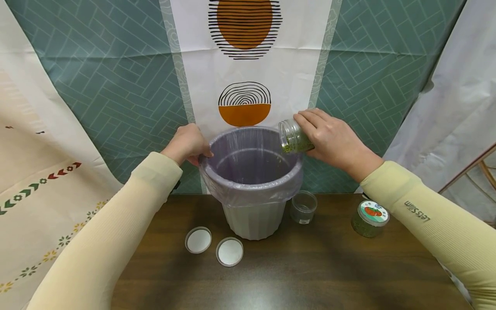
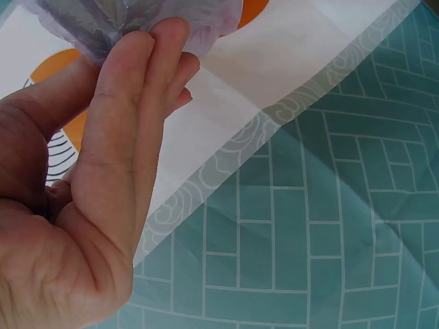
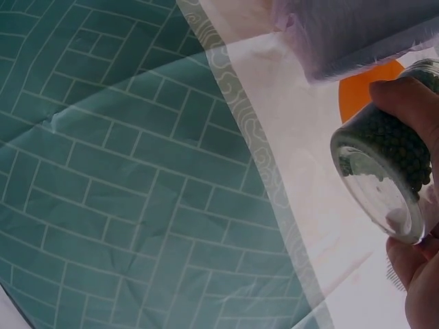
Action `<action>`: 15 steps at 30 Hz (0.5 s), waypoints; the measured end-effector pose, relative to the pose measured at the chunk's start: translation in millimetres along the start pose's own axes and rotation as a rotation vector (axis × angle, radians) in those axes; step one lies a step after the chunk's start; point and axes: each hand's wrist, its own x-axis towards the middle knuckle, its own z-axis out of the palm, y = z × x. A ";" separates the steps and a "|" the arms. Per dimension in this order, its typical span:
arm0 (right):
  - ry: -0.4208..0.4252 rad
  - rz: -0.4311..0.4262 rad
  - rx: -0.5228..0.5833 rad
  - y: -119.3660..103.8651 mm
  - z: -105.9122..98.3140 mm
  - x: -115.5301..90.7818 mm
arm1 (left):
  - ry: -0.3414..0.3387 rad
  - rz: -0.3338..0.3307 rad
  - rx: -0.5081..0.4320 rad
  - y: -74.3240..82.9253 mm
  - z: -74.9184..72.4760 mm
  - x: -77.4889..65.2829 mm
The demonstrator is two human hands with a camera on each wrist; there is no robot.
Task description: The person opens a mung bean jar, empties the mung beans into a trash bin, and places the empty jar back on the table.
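Observation:
A white ribbed trash can (image 1: 253,221) lined with a translucent purple trash bag (image 1: 248,193) stands on the table. My left hand (image 1: 190,144) pinches the bag-covered rim at its left side; in the left wrist view, thumb and fingers meet at the bag (image 2: 137,17). In my right hand (image 1: 329,135) a clear plastic jar (image 1: 288,129) of mung beans (image 1: 296,146) lies tipped over the right side of the rim, mouth toward the can. A few bean-coloured specks show below the mouth. The right wrist view shows the jar's base (image 3: 377,192) and beans along its lower side.
Two round lids, one left (image 1: 199,240) and one right (image 1: 230,252), lie in front of the can on the dark wooden table (image 1: 271,280). An uncovered clear jar (image 1: 304,207) stands beside the can. A lidded jar of green contents (image 1: 368,219) sits near my right forearm. Patterned cloth (image 1: 116,86) hangs behind.

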 end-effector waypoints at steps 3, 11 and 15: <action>0.007 -0.004 -0.002 0.2 0.0 0.1 | 0.002 0.001 0.002 0.2 -0.2 -0.5; 0.007 -0.008 -0.007 0.3 0.2 -0.3 | 0.003 0.000 0.027 0.1 0.1 0.5; 0.004 -0.010 -0.013 0.2 0.0 -0.2 | 0.003 0.003 0.016 -0.3 0.1 1.2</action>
